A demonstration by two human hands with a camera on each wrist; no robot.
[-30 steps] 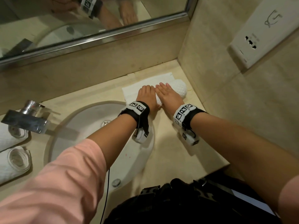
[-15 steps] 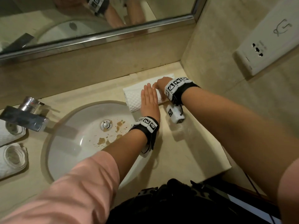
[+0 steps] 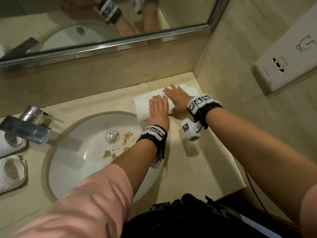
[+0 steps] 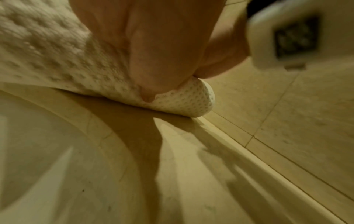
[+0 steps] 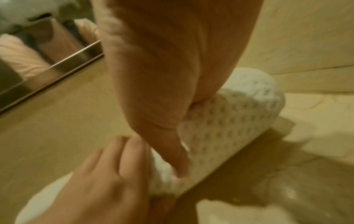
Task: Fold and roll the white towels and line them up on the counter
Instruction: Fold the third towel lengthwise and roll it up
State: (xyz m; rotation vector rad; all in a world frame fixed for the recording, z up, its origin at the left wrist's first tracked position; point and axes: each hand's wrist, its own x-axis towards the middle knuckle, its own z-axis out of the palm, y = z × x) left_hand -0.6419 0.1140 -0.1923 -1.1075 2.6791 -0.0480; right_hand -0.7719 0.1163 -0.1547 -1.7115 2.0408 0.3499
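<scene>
Both hands lie flat on a white towel [image 3: 141, 109] at the back right corner of the bench [image 3: 197, 165], between the sink [image 3: 72, 152] and the side wall. The left hand [image 3: 158, 109] presses its rolled part with straight fingers, grip wide; the right hand [image 3: 178, 98] lies just beside it, fingers also straight, holding nothing. Two rolled towels [image 3: 12, 172] lie left of the tap [image 3: 25, 124].

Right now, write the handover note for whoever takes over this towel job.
Left hand: flat, fingers straight, pressing on the towel roll.
Right hand: flat on the same roll, nearer the corner wall.
The roll lies on the counter behind the sink; a flat tail of towel shows past the fingers, so rolling is not finished.
Done: two rolled towels lie left of the faucet.
Left: finish this roll and line it up with the others.
</scene>
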